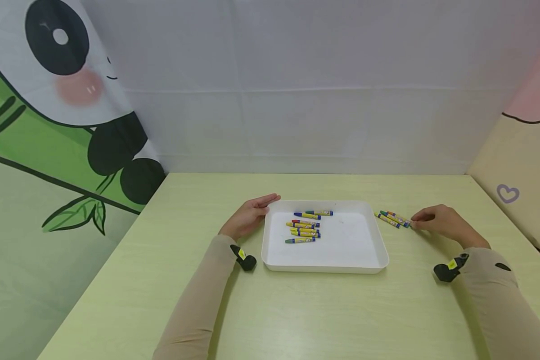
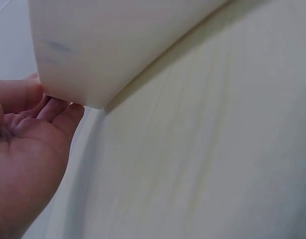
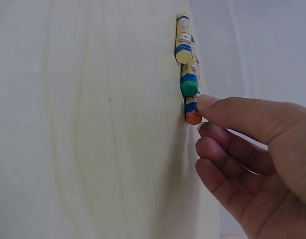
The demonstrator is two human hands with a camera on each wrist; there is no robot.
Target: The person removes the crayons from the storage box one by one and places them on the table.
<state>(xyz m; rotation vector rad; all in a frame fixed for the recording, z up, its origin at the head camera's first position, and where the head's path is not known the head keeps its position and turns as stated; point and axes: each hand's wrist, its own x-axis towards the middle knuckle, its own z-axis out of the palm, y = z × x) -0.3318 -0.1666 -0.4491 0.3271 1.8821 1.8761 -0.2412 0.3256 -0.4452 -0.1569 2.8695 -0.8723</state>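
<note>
White tray sits mid-worktop, seven or so crayons lying in its left half, toward 10 o'clock of the tray centre. Left hand at the tray's 9–10 o'clock corner, fingers straight, flat against the outer wall – touching, not gripping; the left wrist view shows fingertips under the rounded corner, palm relaxed and holding nothing.

Loose crayons lie on the worktop just off the tray's 2 o'clock corner, three or four in a tight bunch, roughly parallel. Right hand at 3 o'clock of that bunch, index fingertip touching the orange crayon at its end – other fingers loosely curled, nothing pinched. Green crayon and yellow crayon lie just beyond it, touching each other.

Panda curtain at 9 o'clock, white backdrop at 12.
</note>
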